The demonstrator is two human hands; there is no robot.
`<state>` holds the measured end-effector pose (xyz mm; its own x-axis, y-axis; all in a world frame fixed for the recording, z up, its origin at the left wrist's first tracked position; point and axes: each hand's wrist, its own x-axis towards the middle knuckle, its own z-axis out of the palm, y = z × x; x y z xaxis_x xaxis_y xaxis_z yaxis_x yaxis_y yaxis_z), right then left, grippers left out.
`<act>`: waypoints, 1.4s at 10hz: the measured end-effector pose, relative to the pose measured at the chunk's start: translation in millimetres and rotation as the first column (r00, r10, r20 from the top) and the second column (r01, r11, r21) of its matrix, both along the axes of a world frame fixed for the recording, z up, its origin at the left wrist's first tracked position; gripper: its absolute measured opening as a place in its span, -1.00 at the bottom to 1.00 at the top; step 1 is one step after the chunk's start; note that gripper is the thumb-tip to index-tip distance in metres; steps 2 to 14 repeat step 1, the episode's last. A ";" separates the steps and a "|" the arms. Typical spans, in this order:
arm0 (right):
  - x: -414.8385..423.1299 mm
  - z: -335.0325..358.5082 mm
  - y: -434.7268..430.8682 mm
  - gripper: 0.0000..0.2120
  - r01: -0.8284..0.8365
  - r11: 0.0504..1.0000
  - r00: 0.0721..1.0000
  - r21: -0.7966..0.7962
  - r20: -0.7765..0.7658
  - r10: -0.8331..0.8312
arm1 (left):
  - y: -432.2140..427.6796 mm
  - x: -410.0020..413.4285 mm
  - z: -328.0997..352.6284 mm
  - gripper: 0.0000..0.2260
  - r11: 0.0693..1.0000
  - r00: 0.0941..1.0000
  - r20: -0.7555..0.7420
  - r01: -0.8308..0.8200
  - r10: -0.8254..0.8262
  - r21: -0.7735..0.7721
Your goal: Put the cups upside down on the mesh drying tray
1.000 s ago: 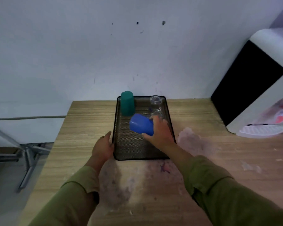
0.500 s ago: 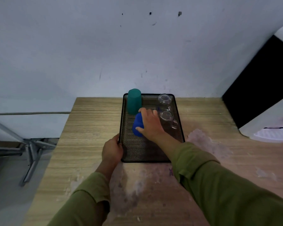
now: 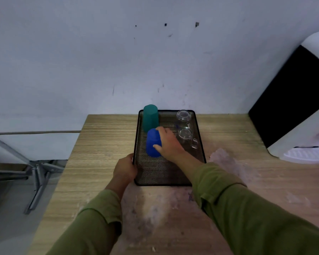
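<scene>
A black mesh drying tray [image 3: 160, 173] lies on the wooden table against the wall. A green cup [image 3: 150, 117] stands upside down in its far left corner. Just in front of it a blue cup [image 3: 152, 142] stands upside down on the mesh, with my right hand [image 3: 168, 143] wrapped around its right side. Two clear glass cups, one at the far right [image 3: 183, 116] and one in front of it [image 3: 186, 135], sit upside down along the right side. My left hand [image 3: 124, 167] grips the tray's left rim near the front.
A white and black water dispenser [image 3: 298, 115] stands at the right with its drip tray [image 3: 306, 155] over the table. The table's left edge drops off beside metal legs [image 3: 35, 173]. The wall is right behind the tray.
The blue cup went from tilted in the air over the tray to standing upside down on the mesh. My left hand closed on the tray's left rim.
</scene>
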<state>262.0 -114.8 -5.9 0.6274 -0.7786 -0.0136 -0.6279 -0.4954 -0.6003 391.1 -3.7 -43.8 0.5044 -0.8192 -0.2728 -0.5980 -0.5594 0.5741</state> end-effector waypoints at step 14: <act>-8.6 2.2 -2.0 -0.46 0.015 1.000 1.000 0.013 0.008 -0.015 | -2.5 -0.1 8.3 -0.61 0.999 0.999 0.019 -0.027 0.026 0.033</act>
